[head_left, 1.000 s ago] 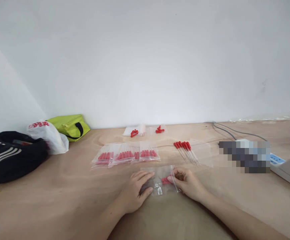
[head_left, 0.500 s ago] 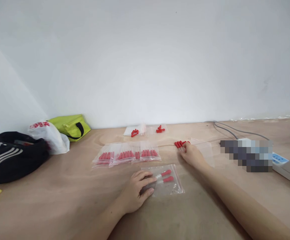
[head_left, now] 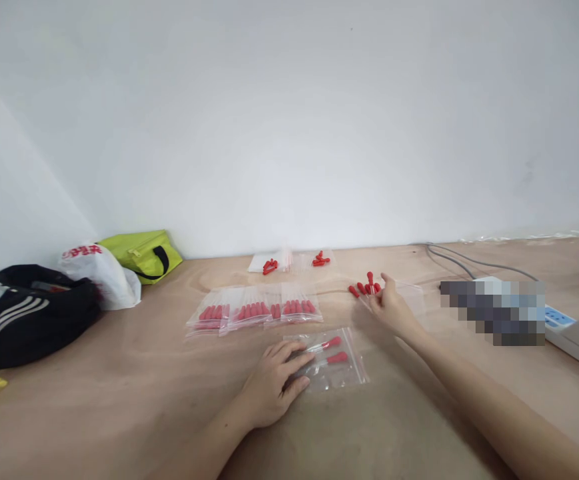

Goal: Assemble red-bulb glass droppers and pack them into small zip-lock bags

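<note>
My left hand lies with spread fingers on the near end of a clear zip bag. Inside that bag are two droppers with red rubber bulbs, their glass stems pointing toward my fingers. My right hand is farther off to the right, thumb and fingers pinched on a dropper whose red bulb sticks up. Several loose red-bulbed droppers lie around it on the table, partly hidden by the fingers. A flat clear bag rests under and beyond this hand.
Filled dropper bags overlap in a row left of centre. Loose red bulbs sit on bags by the wall. A black bag, white plastic bag and green bag stand left. A power strip and cables are right.
My right hand has drawn slightly right and turned, with one dropper's bulb now raised among the others. The loose droppers have spread apart. My left hand stays on the bag.
</note>
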`<state>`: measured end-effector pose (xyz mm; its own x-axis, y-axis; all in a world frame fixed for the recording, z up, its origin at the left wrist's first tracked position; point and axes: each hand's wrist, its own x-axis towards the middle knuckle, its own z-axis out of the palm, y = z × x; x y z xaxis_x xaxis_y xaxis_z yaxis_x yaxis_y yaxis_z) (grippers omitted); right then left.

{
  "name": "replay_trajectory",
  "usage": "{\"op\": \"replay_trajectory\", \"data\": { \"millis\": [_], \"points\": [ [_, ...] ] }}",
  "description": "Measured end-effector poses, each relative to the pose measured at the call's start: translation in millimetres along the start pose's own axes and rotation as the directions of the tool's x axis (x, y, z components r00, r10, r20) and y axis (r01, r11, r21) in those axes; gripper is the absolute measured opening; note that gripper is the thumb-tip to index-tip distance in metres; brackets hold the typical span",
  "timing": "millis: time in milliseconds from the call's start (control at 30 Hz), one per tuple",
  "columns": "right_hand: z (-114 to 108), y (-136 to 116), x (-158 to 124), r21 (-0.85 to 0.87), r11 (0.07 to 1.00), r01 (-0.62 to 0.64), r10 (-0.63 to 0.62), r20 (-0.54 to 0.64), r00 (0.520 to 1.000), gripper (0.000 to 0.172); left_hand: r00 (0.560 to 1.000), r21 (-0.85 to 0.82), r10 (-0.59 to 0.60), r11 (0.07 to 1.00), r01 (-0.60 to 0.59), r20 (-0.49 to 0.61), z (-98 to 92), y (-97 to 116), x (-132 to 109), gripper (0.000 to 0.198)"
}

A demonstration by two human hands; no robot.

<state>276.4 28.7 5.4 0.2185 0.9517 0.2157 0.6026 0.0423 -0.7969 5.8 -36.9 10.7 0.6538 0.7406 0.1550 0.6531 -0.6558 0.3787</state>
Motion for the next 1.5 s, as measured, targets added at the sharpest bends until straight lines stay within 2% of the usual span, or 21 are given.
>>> {"op": "replay_trajectory", "data": {
  "millis": [100, 167, 233, 367, 500, 700, 867, 933, 1033, 1133, 1233, 1300, 1333, 1400, 1500],
  "points": [
    [2, 2, -24, 0.415, 0.907, -0.072, 0.045, 0.073, 0.996, 0.077, 1.0, 0.0, 0.001, 1.0, -0.001, 0.003, -0.1, 0, 0, 0.035],
    [5, 2, -38, 0.57, 0.81, -0.136, 0.064, 0.145, 0.987, 0.085, 1.0, 0.005, 0.001, 1.0, -0.001, 0.01, -0.1, 0, 0, 0.036],
    [10, 2, -47, 0.641, 0.749, -0.168, 0.083, 0.161, 0.983, 0.086, 1.0, 0.011, -0.004, 1.0, 0.004, 0.017, -0.1, 0, 0, 0.036],
    [18, 0, -52, 0.706, 0.687, -0.174, 0.131, 0.115, 0.985, 0.07, 1.0, 0.01, -0.003, 1.0, 0.003, 0.018, -0.1, 0, 0, 0.036],
    [22, -4, -55, 0.734, 0.64, -0.226, 0.149, 0.17, 0.974, 0.048, 1.0, 0.001, 0.003, 1.0, -0.003, 0.004, 0.0, 0, 0, 0.036],
    [20, -7, -68, 0.74, 0.617, -0.269, 0.152, 0.223, 0.963, 0.049, 1.0, -0.015, 0.001, 1.0, -0.001, 0.0, 0.2, 0, 0, 0.037],
    [20, -7, -75, 0.717, 0.649, -0.254, 0.148, 0.208, 0.967, 0.048, 1.0, -0.029, 0.005, 1.0, -0.006, -0.016, 0.3, -1, 0, 0.037],
    [23, -5, -74, 0.685, 0.691, -0.23, 0.138, 0.188, 0.973, 0.047, 1.0, -0.031, 0.002, 1.0, -0.002, -0.017, 0.1, 0, 0, 0.038],
    [29, 0, -72, 0.57, 0.805, -0.166, 0.076, 0.178, 0.981, 0.04, 1.0, -0.037, -0.016, 0.999, 0.016, -0.017, -0.3, 1, 0, 0.04],
    [33, 2, -73, 0.459, 0.883, -0.094, -0.025, 0.245, 0.969, 0.03, 0.999, -0.041, -0.036, 0.999, 0.035, -0.021, -0.6, 2, 0, 0.045],
    [28, -1, -72, 0.377, 0.925, 0.043, -0.2, 0.387, 0.9, 0.027, 0.999, -0.035, -0.029, 0.999, 0.028, -0.019, -0.4, 2, 0, 0.046],
    [20, -3, -65, 0.297, 0.944, 0.142, -0.266, 0.437, 0.859, 0.028, 1.0, -0.026, -0.012, 1.0, 0.012, -0.014, 0.0, 2, 0, 0.044],
    [16, -4, -58, 0.231, 0.957, 0.178, -0.263, 0.423, 0.867, 0.027, 1.0, -0.02, -0.003, 1.0, 0.003, -0.012, 0.1, 1, 0, 0.042],
    [9, -4, -39, 0.021, 0.977, 0.212, -0.207, 0.314, 0.927, 0.02, 1.0, -0.008, 0.01, 1.0, -0.01, -0.007, 0.1, 1, 0, 0.037],
    [7, -4, -8, -0.361, 0.916, 0.174, -0.138, 0.125, 0.983, 0.015, 1.0, -0.004, 0.006, 1.0, -0.006, 0.001, -0.3, 1, 1, 0.032]
  ]
}}
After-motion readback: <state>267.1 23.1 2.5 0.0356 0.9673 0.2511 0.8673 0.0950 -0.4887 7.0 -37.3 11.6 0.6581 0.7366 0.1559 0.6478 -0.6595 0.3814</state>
